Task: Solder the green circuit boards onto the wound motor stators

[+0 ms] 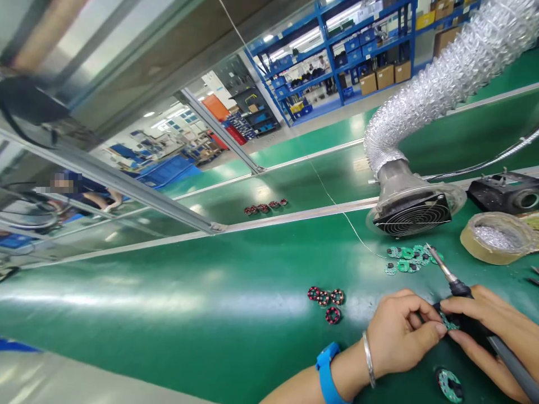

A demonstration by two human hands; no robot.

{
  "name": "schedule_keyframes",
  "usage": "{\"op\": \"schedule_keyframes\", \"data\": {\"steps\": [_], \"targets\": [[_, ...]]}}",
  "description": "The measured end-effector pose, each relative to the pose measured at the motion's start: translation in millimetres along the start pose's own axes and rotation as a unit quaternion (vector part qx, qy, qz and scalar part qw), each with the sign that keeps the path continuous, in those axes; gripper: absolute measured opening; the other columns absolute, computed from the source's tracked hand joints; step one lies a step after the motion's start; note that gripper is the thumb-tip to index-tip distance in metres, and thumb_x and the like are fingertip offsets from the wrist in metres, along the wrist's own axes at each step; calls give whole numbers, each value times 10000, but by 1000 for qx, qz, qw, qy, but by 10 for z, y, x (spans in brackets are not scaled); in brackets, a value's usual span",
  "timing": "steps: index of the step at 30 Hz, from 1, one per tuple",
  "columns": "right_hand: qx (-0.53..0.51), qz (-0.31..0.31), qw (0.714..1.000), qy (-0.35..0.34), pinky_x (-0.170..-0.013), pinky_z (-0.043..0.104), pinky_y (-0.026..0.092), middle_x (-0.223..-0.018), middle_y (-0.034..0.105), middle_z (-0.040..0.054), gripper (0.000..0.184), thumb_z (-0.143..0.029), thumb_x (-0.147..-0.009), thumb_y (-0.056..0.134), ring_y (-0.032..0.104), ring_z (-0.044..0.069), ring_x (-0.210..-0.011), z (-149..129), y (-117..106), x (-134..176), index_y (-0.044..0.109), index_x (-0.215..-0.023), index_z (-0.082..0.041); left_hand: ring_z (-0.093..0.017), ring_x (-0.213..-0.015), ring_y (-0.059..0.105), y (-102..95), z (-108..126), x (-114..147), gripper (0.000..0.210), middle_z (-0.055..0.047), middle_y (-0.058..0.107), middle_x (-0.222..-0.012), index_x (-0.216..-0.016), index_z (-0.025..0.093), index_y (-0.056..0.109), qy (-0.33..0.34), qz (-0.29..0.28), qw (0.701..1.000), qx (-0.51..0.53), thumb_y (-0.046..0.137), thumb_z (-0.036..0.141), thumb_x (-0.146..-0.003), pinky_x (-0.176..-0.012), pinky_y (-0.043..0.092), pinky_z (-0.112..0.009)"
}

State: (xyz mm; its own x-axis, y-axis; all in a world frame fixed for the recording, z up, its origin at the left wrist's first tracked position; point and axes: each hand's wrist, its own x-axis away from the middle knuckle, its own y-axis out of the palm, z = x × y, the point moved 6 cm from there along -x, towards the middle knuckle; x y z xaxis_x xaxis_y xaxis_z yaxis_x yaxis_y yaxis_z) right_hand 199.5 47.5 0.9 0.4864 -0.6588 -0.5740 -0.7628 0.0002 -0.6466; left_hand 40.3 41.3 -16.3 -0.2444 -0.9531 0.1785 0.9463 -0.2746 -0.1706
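Note:
My left hand (400,331), with a silver bangle and a blue wristband, pinches the edge of a small green circuit board (450,322). My right hand (492,320) has a soldering iron (461,289) lodged in it, the metal tip pointing up and away from the board. Its thumb and fingers also meet the board's right side, so both hands are close together. Part of the board is hidden by fingers. Below them, another round green board with a black part (450,385) lies on the green work surface (202,336).
Several green boards (406,265) lie beneath a fan hood (412,216) on a silver duct (433,90). Several ring-shaped coils (332,315) sit to the left. A tape roll (497,238) holding shiny material stands right. Beyond the rail, more coils (263,208) lie; a person (92,196) works far left.

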Motion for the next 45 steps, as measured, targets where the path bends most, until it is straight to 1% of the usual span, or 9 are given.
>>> {"op": "schedule_keyframes", "data": {"steps": [3,8,17,23,26,29,31,38,45], "targets": [[-4,-60,998,2,-689,302,547,-1005,678,75,341,-145,-888,530,648,234,-925,4,39,5,556,-1223,-207,-43,-463,428,34,-19,-8,81,33,545,-631,-726,137,667,-20,-12,1000,-3,686,215,-736,-458,344,-167],[-72,-75,994,-45,-803,315,528,-1072,664,63,490,-30,-861,512,640,192,-942,-100,34,-29,507,-1305,-238,-39,-462,385,44,-33,-24,129,56,493,-571,-656,140,608,-14,-4,1000,-5,697,213,-714,-448,320,-159],[-60,-97,991,-71,-710,340,466,-862,640,49,449,9,-848,457,564,177,-791,-280,-30,-167,494,-1247,-193,-68,-450,448,24,-32,26,73,36,527,-569,-733,157,570,-45,-12,999,-14,569,198,-794,-431,349,-179],[-49,-87,993,-68,-685,344,441,-861,647,47,459,-11,-850,432,540,189,-771,-271,-51,-183,485,-1269,-192,-74,-439,470,17,-42,37,85,43,515,-556,-709,167,554,-53,10,998,-35,512,129,-772,-438,371,-184],[-70,-45,995,-47,-654,323,446,-763,604,19,499,-15,-865,430,526,171,-687,-253,-161,-199,458,-1332,-190,-70,-427,461,22,-51,25,111,47,514,-540,-681,168,552,-63,16,997,-44,501,93,-745,-436,366,-182],[-58,-12,998,-19,-646,326,463,-851,609,53,508,-63,-863,479,562,183,-724,-263,-314,-201,470,-1354,-192,-66,-435,455,25,-36,17,127,45,516,-548,-659,164,557,-64,23,997,-43,498,64,-710,-442,367,-179],[-58,-14,998,-4,-641,337,476,-880,609,70,481,-103,-849,490,583,197,-742,-299,-383,-184,515,-1322,-192,-65,-440,451,27,-27,19,124,43,514,-552,-647,161,562,-65,26,997,-41,507,63,-699,-441,363,-177],[-71,35,996,49,-488,338,430,-588,539,28,202,-164,-878,415,547,192,-518,-442,-485,-188,596,-958,-201,-70,-435,439,17,-38,25,107,52,480,-510,-632,162,569,-76,36,995,-43,553,106,-721,-438,345,-178],[-43,-26,998,25,-511,358,476,-622,600,39,188,-177,-917,376,606,211,-551,-477,-438,-257,551,-968,-225,-74,-454,447,19,-19,20,109,35,497,-539,-624,157,573,-66,38,996,-54,544,118,-721,-448,352,-182]]}}
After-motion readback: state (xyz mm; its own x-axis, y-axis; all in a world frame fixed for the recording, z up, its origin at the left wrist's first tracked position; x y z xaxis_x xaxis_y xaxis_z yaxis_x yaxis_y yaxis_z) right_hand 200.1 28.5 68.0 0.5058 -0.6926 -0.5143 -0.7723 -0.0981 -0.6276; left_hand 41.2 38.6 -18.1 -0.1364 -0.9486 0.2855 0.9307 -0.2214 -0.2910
